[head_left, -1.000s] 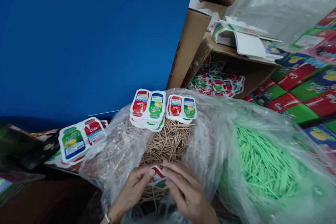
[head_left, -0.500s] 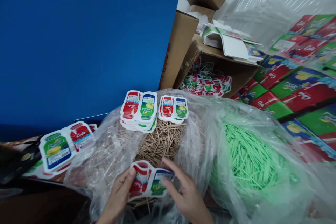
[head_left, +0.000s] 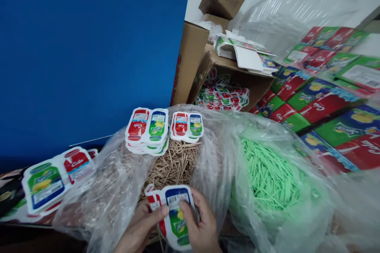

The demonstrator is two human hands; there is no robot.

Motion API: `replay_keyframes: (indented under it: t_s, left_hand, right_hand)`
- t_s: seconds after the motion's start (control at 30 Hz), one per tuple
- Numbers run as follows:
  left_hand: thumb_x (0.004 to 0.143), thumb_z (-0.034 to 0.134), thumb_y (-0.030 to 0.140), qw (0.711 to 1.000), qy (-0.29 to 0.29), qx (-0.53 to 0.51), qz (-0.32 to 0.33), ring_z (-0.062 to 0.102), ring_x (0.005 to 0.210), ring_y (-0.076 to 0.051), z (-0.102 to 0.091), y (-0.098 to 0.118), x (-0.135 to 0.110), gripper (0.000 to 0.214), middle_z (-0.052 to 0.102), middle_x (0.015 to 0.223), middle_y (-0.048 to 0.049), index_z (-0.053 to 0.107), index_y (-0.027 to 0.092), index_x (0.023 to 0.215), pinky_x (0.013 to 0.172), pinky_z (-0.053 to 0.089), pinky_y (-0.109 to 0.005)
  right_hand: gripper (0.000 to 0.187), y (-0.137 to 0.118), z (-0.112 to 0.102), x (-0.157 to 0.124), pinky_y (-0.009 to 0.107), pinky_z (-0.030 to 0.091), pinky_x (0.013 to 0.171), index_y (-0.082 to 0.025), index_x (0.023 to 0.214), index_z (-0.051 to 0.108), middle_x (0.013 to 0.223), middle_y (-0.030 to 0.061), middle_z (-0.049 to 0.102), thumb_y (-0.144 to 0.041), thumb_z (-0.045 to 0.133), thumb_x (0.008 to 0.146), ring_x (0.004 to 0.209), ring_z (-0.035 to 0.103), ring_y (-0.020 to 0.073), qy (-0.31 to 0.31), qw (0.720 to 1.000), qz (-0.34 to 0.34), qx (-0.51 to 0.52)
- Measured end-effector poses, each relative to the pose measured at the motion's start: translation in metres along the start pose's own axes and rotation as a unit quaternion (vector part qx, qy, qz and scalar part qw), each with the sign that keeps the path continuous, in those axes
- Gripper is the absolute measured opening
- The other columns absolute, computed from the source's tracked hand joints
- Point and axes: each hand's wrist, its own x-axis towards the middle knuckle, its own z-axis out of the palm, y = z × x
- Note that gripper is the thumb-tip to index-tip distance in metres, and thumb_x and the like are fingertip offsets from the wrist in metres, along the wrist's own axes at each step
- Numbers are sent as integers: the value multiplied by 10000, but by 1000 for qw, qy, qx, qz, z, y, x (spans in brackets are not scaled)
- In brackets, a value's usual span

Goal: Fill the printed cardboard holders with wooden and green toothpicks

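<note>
Card is sitting bent between left hand and right hand, both pinching it, at the near side of the brown sticks. I am flagging risks: hard squeezing could be creasing it; slack gripping could be losing it among them.

At bottom centre, I have my left hand and right hand close together, thumbs in front, fingers bent behind.

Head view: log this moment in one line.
left hand: gripping printed card | right hand: gripping same card | beyond card: brown sticks, stacked cards | view right: green strips
</note>
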Motion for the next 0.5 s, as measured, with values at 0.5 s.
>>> replay_keyframes:
  t_s: [0.5]
  left_hand:
    - [572, 744, 497, 973, 44, 226, -16, 688, 757, -325, 15, -2, 30, 391, 755, 713, -75, 709, 148, 745, 717, 545, -382]
  right_hand:
    - [289, 5, -47, 15, 248, 549, 710, -227, 1130, 583, 929, 54, 726, -253, 460, 869, 779, 691, 189, -119, 969, -121, -182]
